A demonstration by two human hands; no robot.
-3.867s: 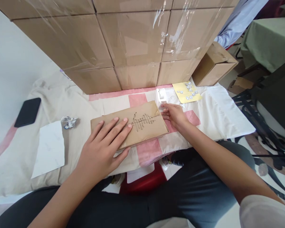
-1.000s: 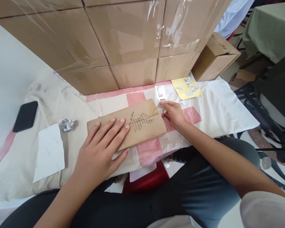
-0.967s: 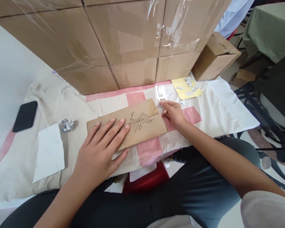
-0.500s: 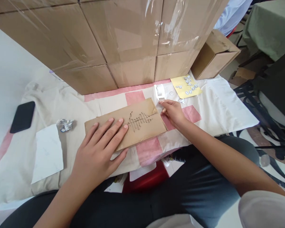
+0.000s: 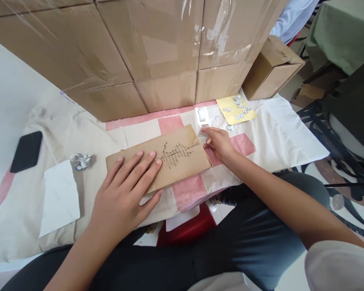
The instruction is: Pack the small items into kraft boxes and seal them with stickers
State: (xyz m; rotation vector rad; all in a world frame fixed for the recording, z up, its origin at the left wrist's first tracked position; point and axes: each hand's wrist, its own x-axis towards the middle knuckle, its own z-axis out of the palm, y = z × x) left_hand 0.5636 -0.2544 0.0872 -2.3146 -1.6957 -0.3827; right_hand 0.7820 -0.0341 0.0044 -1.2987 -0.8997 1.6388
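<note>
A flat brown cardboard piece (image 5: 182, 169) with a fishbone-like row of cut slits lies on the cloth before me. My left hand (image 5: 129, 184) rests spread on its left part, the thumb along the near edge. Just past its far right corner stands a small white tape dispenser (image 5: 202, 116) with a roll in it. At the dispenser's front end my right hand (image 5: 217, 142) has thumb and forefinger pinched together, the other fingers curled in. What lies between those fingertips is too small to make out.
Taped cardboard boxes (image 5: 166, 48) are stacked along the back. A yellow paper (image 5: 230, 118) with several small stickers lies right of the dispenser. An open carton (image 5: 271, 70) stands at the back right. On the left are a phone (image 5: 26, 151), white paper (image 5: 60, 198) and a crumpled wad (image 5: 83, 161).
The whole view has shifted slightly. Both hands keep their places, the left on the cardboard and the right at the tape dispenser.
</note>
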